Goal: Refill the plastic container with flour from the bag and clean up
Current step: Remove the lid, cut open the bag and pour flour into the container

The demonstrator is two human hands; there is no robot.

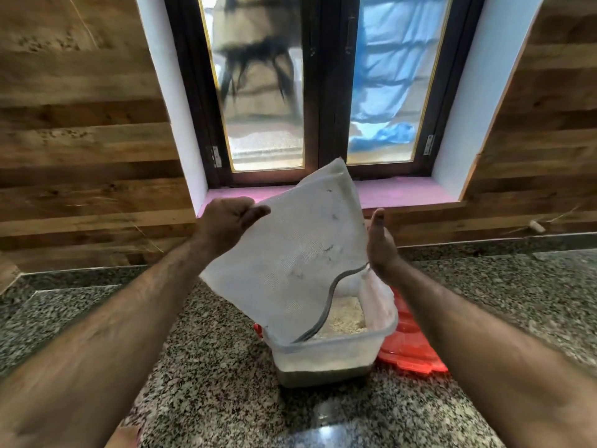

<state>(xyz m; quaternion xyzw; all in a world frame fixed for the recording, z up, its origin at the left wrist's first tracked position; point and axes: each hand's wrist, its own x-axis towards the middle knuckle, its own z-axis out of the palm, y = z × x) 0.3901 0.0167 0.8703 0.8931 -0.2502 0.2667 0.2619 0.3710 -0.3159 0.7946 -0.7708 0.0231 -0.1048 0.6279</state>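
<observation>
Two hands are busy with a white woven plastic bag (pixel 290 253) that is tipped upside down over a clear square plastic container (pixel 339 347). The left hand (pixel 226 221) pinches the bag's upper edge between thumb and fingers and holds it up high. The right hand (pixel 379 245) is flat, with straight fingers, against the bag's right side; it looks ready to pat or steady it. The bag's open mouth, with its dark edge, hangs inside the container, and pale flour (pixel 344 316) lies in the bottom. The container sits on the speckled grey stone table (pixel 210 383), in front of the window. A red plastic lid (pixel 410 347) lies flat just beside it on the right, partly behind it. The bag looks flat and nearly empty, so I think the pouring step is almost over. Next, the last bits need a gentle shake or tap so no flour falls on the table. Then the bag should lift straight up and out, and the red lid goes on.
</observation>
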